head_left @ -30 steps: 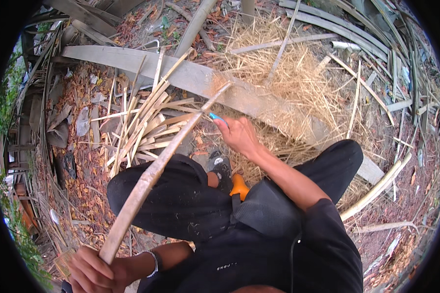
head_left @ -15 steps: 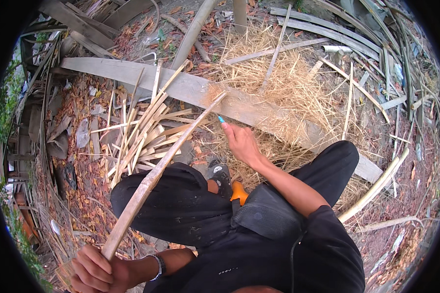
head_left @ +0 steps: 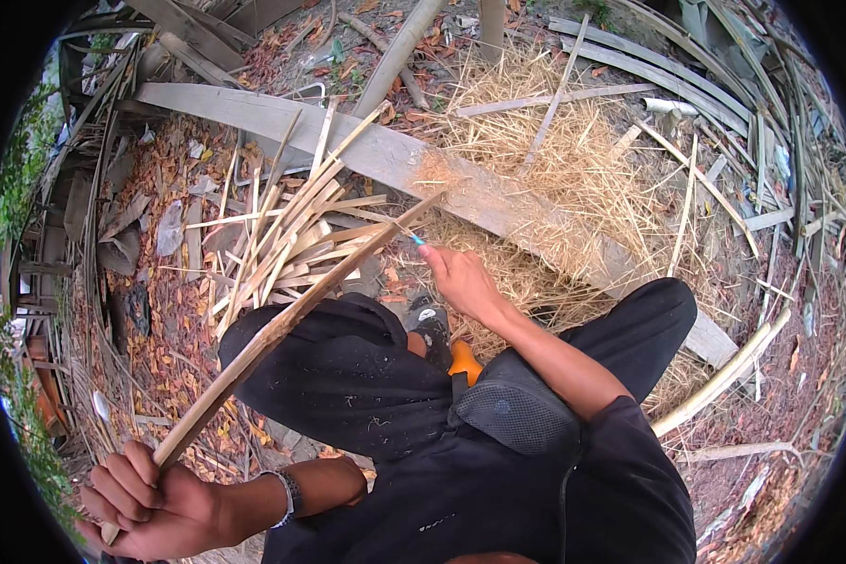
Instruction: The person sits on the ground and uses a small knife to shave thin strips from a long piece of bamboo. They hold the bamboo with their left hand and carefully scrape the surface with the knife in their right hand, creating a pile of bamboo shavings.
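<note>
A long wooden strip [head_left: 282,324] slants up from the lower left, its far end over a grey plank [head_left: 376,150]. My left hand [head_left: 164,503] is closed round the strip's near end, and a bracelet and a dark band circle that wrist. In my right hand [head_left: 465,282] is a small blue-handled knife [head_left: 416,240], mostly covered by the fingers. Its thin blade appears to meet the strip a little short of the far end. Left of the plank lies a fanned pile of pale split sticks [head_left: 296,226].
Straw-like shavings [head_left: 555,141] heap over and around the plank. My crossed legs in black trousers [head_left: 348,376] sit close below the strip, with an orange object [head_left: 464,359] between them. Loose slats [head_left: 649,66] lie at the far right, and a curved pale pole [head_left: 724,376] nearer.
My left hand has moved left and slightly down, drawing the strip back and turning it a little. The knife in my right hand now sits against the strip near its far end.
</note>
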Tool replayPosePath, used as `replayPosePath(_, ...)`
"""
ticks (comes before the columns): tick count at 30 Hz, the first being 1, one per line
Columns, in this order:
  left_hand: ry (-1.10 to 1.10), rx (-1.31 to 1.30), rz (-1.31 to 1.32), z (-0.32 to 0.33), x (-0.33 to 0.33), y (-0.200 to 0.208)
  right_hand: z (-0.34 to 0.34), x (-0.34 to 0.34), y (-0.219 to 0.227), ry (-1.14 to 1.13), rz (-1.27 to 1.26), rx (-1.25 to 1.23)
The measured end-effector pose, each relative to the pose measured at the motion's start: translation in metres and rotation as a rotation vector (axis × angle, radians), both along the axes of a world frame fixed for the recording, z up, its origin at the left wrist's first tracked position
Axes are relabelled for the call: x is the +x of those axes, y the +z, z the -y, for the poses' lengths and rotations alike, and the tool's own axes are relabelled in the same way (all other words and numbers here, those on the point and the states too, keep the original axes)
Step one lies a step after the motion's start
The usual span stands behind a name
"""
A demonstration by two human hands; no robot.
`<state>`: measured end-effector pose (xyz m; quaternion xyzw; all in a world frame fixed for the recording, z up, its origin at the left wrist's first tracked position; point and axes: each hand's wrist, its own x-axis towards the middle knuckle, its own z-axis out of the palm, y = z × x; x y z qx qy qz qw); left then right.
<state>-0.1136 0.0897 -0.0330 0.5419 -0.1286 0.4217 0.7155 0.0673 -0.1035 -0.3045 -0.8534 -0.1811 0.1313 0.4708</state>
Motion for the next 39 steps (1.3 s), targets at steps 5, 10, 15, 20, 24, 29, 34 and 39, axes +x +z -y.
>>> replayPosePath(5,0.054,-0.013,0.034,0.02,-0.001,-0.003,-0.004,-0.012,0.034,0.081,0.079,-0.007)
replayPosePath(10,0.262,-0.027,0.019,0.035,0.007,0.0,-0.004,-0.006,0.011,0.056,0.074,-0.047)
replayPosePath(15,0.056,0.036,0.049,0.03,-0.002,-0.005,-0.007,-0.022,0.035,0.095,0.161,-0.091)
replayPosePath(20,0.117,0.064,0.019,0.034,-0.004,-0.003,-0.006,-0.023,0.023,0.058,0.228,-0.083)
replayPosePath(24,-0.01,0.062,0.042,0.037,0.002,-0.002,-0.003,-0.021,0.011,0.025,0.38,-0.206)
replayPosePath(29,0.06,0.046,0.091,0.037,0.004,-0.003,0.036,0.014,-0.034,-0.125,0.063,-0.419)
replayPosePath(34,0.016,0.03,0.113,0.048,0.004,-0.004,0.029,-0.016,0.059,0.004,0.087,-0.033)
replayPosePath(39,-0.026,0.073,0.105,0.052,0.009,-0.001,0.011,-0.054,0.111,0.234,0.126,0.177)
